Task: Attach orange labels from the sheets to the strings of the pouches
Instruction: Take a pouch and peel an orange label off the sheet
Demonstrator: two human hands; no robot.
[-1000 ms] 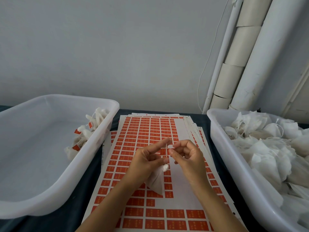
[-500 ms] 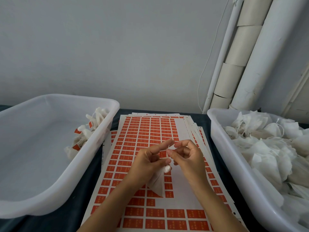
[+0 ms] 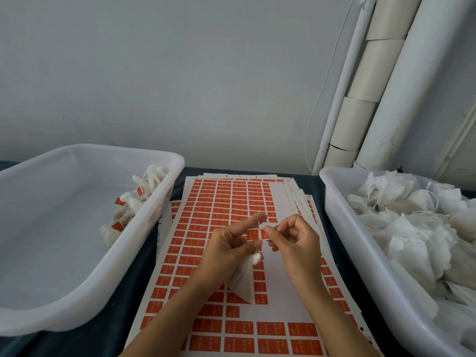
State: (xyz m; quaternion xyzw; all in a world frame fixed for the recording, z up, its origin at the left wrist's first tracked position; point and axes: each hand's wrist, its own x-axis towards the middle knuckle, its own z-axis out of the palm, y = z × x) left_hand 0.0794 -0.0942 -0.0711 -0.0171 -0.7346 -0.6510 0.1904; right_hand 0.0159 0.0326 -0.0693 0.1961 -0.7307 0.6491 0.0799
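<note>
Now left hand [image 3: 226, 249] grasps pouch [image 3: 242, 279] (hanging below); right hand [image 3: 296, 243] pinches string [image 3: 258, 225].

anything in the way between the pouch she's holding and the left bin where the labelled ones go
Nothing visible blocks it. The left hand holds the pouch over the label sheets, and between it and the left bin there are only flat sheets and a strip of dark table. The bin's rim stands higher, so the pouch must go over it.
</note>
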